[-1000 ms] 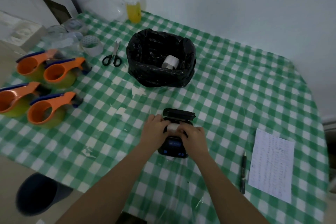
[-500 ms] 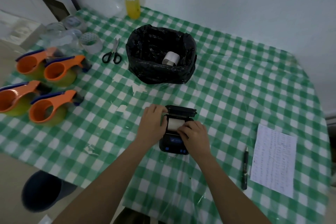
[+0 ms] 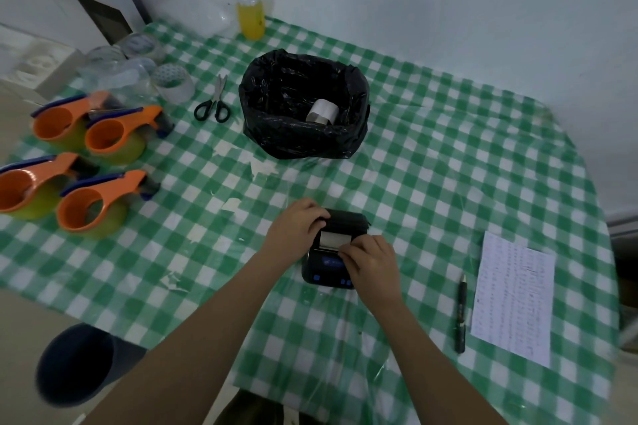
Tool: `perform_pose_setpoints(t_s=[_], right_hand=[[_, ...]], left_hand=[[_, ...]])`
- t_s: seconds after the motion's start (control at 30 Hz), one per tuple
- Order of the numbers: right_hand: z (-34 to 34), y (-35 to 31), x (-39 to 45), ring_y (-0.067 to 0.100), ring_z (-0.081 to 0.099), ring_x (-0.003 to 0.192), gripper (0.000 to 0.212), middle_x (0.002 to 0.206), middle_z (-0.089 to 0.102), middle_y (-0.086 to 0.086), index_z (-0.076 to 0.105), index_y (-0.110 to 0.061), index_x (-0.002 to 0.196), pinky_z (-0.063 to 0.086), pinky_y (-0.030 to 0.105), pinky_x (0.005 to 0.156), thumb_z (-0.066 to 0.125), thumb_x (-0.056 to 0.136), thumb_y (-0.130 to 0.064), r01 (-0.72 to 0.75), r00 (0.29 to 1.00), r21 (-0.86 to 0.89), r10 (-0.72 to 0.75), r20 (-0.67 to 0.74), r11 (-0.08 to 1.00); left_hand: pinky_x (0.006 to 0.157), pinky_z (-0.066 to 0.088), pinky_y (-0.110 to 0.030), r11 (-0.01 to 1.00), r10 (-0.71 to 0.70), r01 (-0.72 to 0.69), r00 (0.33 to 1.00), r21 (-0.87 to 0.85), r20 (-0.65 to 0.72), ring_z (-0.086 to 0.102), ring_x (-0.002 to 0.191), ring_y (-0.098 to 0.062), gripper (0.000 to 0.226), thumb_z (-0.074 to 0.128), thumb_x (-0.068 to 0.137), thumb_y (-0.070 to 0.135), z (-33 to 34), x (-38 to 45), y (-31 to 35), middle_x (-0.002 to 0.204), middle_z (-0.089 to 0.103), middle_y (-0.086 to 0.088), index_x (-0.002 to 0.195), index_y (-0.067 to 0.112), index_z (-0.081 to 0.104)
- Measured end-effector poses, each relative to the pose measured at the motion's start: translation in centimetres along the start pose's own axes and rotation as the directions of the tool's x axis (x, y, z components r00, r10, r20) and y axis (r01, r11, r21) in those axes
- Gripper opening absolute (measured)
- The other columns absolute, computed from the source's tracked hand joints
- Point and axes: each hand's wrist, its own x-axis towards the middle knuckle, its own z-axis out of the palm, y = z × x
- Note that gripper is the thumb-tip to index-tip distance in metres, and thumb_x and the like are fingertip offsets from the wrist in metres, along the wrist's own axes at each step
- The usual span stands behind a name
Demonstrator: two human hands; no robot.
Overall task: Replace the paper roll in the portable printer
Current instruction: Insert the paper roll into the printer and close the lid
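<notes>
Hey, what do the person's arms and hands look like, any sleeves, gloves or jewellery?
Both forearms are bare as far as the view shows: no sleeves in sight. The left hand and right hand wear no gloves, and no rings, watch or bracelet show on them.

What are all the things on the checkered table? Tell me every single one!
Printer: one, black with blue buttons, near edge of the table, lid open.
Paper roll: one, white, seated in the printer.
Bag: one, black, mid-table beyond the printer.
Old roll: one, white, inside the bag.
Scissors: one pair, black handles, left of the bag.
Tape dispensers: four, orange on yellow-green rolls, far left.
Clear tape rolls: several, back left; exact count unclear.
Drink cup: one, yellow liquid, back edge.
Pen: one, dark, right of the printer.
Sheet of paper: one, white with writing, right of the pen.
Tablecloth: green and white.
Left hand: on the printer's left side.
Right hand: fingers at the paper's edge.
</notes>
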Motion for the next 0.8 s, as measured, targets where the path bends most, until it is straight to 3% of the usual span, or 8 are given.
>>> perform_pose_setpoints(t_s=[0.2, 0.37, 0.47, 0.57, 0.7, 0.8], right_hand=[[0.2, -0.3, -0.7, 0.022, 0.055, 0.07, 0.02, 0.076, 0.063, 0.002, 0.071, -0.017, 0.079, 0.037, 0.027, 0.066, 0.054, 0.082, -0.027, -0.03, 0.999, -0.013, 0.03, -0.019, 0.999], [0.1, -0.4, -0.6, 0.025, 0.057, 0.072, 0.019, 0.08, 0.063, 0.006, 0.07, -0.013, 0.081, 0.048, 0.033, 0.064, 0.055, 0.082, -0.024, -0.057, 0.998, 0.047, 0.056, 0.003, 0.997], [-0.2, -0.2, -0.2, 0.023, 0.061, 0.083, 0.022, 0.09, 0.069, 0.006, 0.071, -0.012, 0.083, 0.048, 0.03, 0.075, 0.054, 0.084, -0.025, -0.062, 0.997, 0.084, 0.058, 0.045, 0.995], [-0.5, -0.1, 0.6, 0.023, 0.064, 0.081, 0.024, 0.086, 0.072, 0.004, 0.07, -0.011, 0.081, 0.049, 0.028, 0.076, 0.05, 0.085, -0.024, -0.092, 0.993, 0.119, 0.082, 0.086, 0.989], [-1.0, -0.2, 1.8, 0.025, 0.064, 0.075, 0.009, 0.081, 0.07, 0.004, 0.069, -0.011, 0.077, 0.055, 0.036, 0.067, 0.062, 0.08, -0.016, -0.081, 0.985, 0.088, 0.066, 0.16, 0.993], [-1.4, -0.3, 1.8, 0.023, 0.065, 0.074, 0.012, 0.081, 0.071, 0.003, 0.071, -0.012, 0.081, 0.056, 0.032, 0.064, 0.061, 0.08, -0.018, -0.042, 0.986, 0.052, 0.033, 0.165, 0.998]], left_hand=[[0.087, 0.049, -0.038, 0.994, 0.054, -0.065, 0.992, 0.093, 0.114, 0.055, 0.106, -0.026, 0.024, 0.051, 0.092, 0.012, 0.5, -1.8, -0.8, 0.115, 0.06, -0.01, 0.11, 0.007, 0.066], [0.09, 0.047, -0.034, 0.99, 0.072, -0.09, 0.984, 0.109, 0.162, 0.054, 0.108, -0.026, 0.027, 0.05, 0.09, 0.008, 0.8, -2.6, -1.4, 0.119, 0.059, -0.009, 0.114, 0.008, 0.062], [0.1, 0.044, -0.037, 0.99, 0.028, -0.059, 0.973, 0.127, 0.23, 0.045, 0.12, -0.024, 0.046, 0.06, 0.086, 0.018, 1.1, -2.9, -1.6, 0.129, 0.05, -0.007, 0.13, 0.011, 0.049], [0.103, 0.042, -0.032, 0.987, 0.004, -0.043, 0.97, 0.155, 0.244, 0.04, 0.125, -0.023, 0.058, 0.063, 0.085, 0.023, 1.5, -2.9, -1.4, 0.134, 0.044, -0.008, 0.138, 0.011, 0.041], [0.101, 0.044, -0.038, 0.973, 0.011, -0.052, 0.984, 0.225, 0.179, 0.041, 0.128, -0.025, 0.056, 0.064, 0.084, 0.032, 1.6, -3.3, -1.6, 0.137, 0.045, -0.007, 0.135, 0.016, 0.047], [0.089, 0.053, -0.044, 0.927, 0.079, -0.128, 0.986, 0.353, 0.15, 0.059, 0.114, -0.029, 0.054, 0.078, 0.066, 0.039, 1.3, -3.4, -1.8, 0.116, 0.064, -0.008, 0.115, 0.02, 0.066]])
